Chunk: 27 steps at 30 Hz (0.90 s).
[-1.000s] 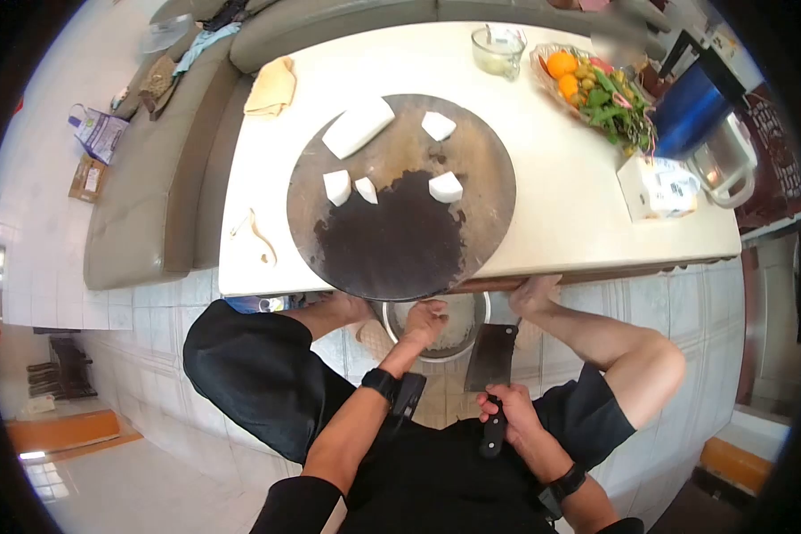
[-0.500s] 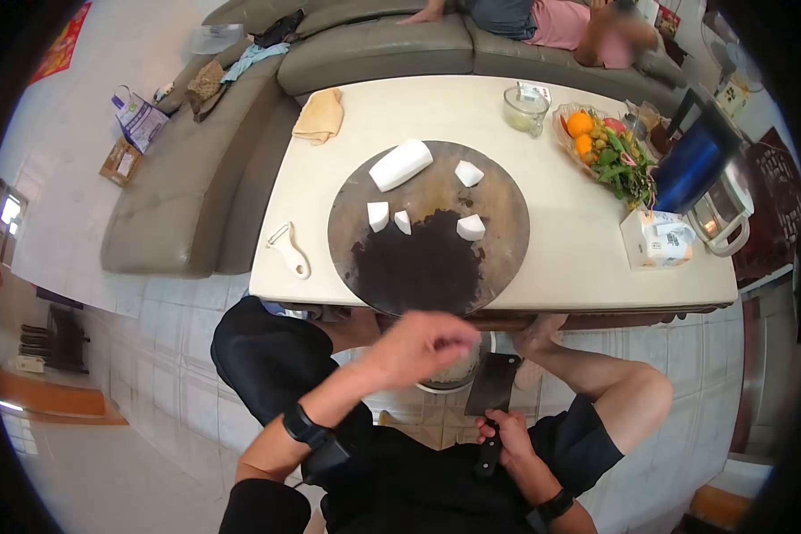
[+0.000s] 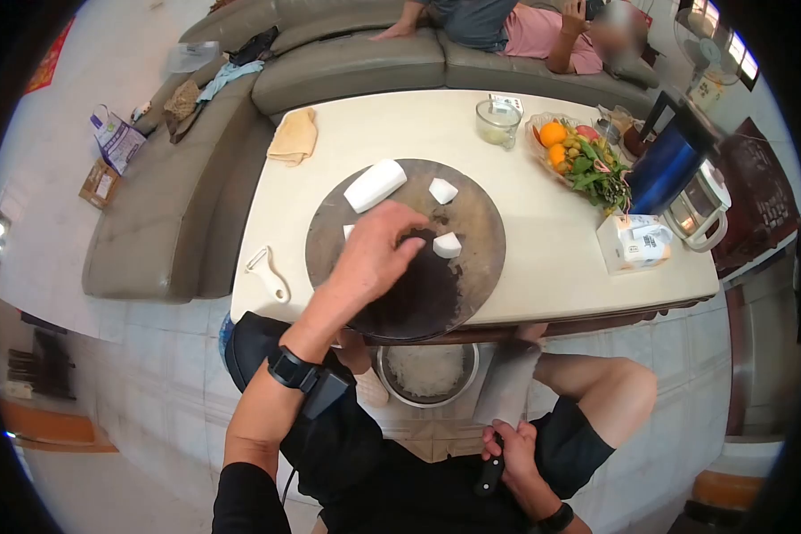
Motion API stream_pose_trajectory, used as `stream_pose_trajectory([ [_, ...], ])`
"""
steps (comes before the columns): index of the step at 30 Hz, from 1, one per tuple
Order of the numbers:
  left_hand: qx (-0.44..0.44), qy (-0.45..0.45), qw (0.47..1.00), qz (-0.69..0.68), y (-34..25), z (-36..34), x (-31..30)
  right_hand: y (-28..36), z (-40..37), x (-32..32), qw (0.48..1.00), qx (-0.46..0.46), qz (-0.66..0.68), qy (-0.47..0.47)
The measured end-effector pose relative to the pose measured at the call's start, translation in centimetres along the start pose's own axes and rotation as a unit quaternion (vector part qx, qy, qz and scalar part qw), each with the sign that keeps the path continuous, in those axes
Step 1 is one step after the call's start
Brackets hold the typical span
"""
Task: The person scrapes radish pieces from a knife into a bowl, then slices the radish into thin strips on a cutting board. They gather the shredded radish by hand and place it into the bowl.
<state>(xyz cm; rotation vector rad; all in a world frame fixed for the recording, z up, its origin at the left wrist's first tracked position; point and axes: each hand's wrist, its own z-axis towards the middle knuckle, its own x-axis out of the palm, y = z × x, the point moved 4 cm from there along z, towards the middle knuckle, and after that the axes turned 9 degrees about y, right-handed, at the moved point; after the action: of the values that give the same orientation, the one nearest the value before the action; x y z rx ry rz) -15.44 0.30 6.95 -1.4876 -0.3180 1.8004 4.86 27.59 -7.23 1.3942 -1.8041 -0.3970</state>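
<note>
My left hand [image 3: 378,254] hovers over the round, dark-stained cutting board [image 3: 472,267], thumb and fingers apart with nothing visible between them. It partly covers a white radish-like piece [image 3: 348,231]; whatever lies beneath the palm is hidden. Beyond the fingers lies a thick white peeled chunk [image 3: 376,184], perhaps daikon. Two cut pieces sit to the right, an upper piece [image 3: 443,190] and a lower piece [image 3: 447,246]. Low by my thigh, my right hand [image 3: 514,445] grips the black handle of a cleaver [image 3: 507,383], its blade pointing away from me.
A white peeler [image 3: 267,274] and folded cloth [image 3: 293,137] lie left on the table [image 3: 561,276]. To the right are a glass mug [image 3: 497,123], fruit bowl [image 3: 543,151], blue flask [image 3: 672,160] and tissue pack [image 3: 634,245]. A metal basin [image 3: 427,374] stands below. Someone reclines on the sofa [image 3: 356,67].
My left hand has moved forward from the table's front edge to over the board. The cleaver has swung slightly in my right hand. The view has shifted a little.
</note>
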Motion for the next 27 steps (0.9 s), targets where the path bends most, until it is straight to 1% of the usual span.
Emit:
stream_pose_trajectory([
  [1,-0.002,0.001,1.0,-0.004,0.3,0.1,-0.6,0.7,-0.8,0.1,1.0,0.003,-0.002,-0.004],
  [3,-0.04,0.044,0.993,0.099,0.8,0.4,-2.0,2.8,-2.2,0.5,0.998,-0.048,-0.026,0.007],
  [4,-0.043,0.071,0.988,0.132,1.3,0.4,-2.2,3.5,-2.8,0.6,0.997,-0.065,-0.051,0.004],
  [5,-0.046,0.072,0.988,0.131,1.9,0.3,-2.3,4.4,-3.2,0.8,0.997,-0.062,-0.052,0.004],
  [7,-0.059,0.106,0.969,0.215,3.1,-0.1,-1.7,6.5,-4.0,1.7,0.996,-0.052,-0.057,0.039],
  [8,-0.06,0.107,0.969,0.213,3.4,-0.3,-1.4,7.2,-4.2,1.9,0.998,-0.03,-0.044,0.037],
  [9,-0.034,0.098,0.966,0.237,3.2,-0.7,-0.9,7.7,-4.3,2.0,0.998,-0.027,-0.045,0.037],
  [10,-0.009,0.089,0.961,0.261,3.0,-1.0,-0.6,8.0,-4.5,1.8,0.999,0.012,-0.018,0.033],
  [11,-0.013,0.09,0.961,0.26,3.2,-1.0,-0.5,8.1,-4.7,1.5,0.998,0.051,0.008,0.029],
  [12,-0.02,0.111,0.955,0.275,3.3,-1.0,-0.2,8.2,-5.1,1.2,0.996,0.082,-0.004,0.029],
  [13,-0.025,0.13,0.948,0.289,3.5,-0.9,0.1,8.4,-5.5,0.8,0.996,0.085,-0.004,0.027],
  [15,-0.017,0.143,0.943,0.3,3.5,-0.7,0.2,8.0,-6.7,-0.1,0.981,0.184,-0.037,0.043],
  [16,-0.008,0.153,0.937,0.314,3.2,-0.7,0.3,8.1,-7.2,-0.3,0.975,0.208,-0.055,0.049],
  [17,-0.01,0.155,0.938,0.309,2.9,-0.9,0.4,8.4,-7.5,-0.9,0.975,0.212,-0.056,0.045],
  [19,0.005,0.131,0.967,0.219,1.5,-1.2,0.2,8.9,-7.9,-1.3,0.963,0.179,-0.134,0.149],
  [20,0.004,0.136,0.967,0.217,0.6,-1.5,0.1,9.6,-8.0,-1.4,0.956,0.157,-0.161,0.19],
  [21,-0.064,0.16,0.981,0.092,0.1,-1.9,0.1,9.8,-7.8,-1.4,0.956,0.16,-0.158,0.189],
  [22,-0.13,0.18,0.974,-0.034,0.1,-2.2,0.4,10.4,-7.4,-1.0,0.95,0.111,-0.18,0.227],
  [23,-0.132,0.183,0.974,-0.034,0.4,-2.4,0.8,11.1,-6.9,-0.4,0.941,0.062,-0.201,0.265],
  [24,-0.157,0.181,0.951,-0.196,1.2,-2.8,1.6,12.3,-6.1,0.7,0.932,0.05,-0.231,0.275],
  [25,-0.179,0.173,0.902,-0.352,1.7,-3.1,2.1,13.6,-5.2,1.8,0.926,0.043,-0.27,0.26],
  [26,-0.181,0.174,0.903,-0.35,1.9,-3.2,2.0,15.0,-4.4,3.2,0.928,0.022,-0.28,0.244],
  [27,-0.208,0.179,0.877,-0.395,2.3,-3.4,2.0,16.2,-3.4,4.4,0.926,0.007,-0.312,0.213],
])
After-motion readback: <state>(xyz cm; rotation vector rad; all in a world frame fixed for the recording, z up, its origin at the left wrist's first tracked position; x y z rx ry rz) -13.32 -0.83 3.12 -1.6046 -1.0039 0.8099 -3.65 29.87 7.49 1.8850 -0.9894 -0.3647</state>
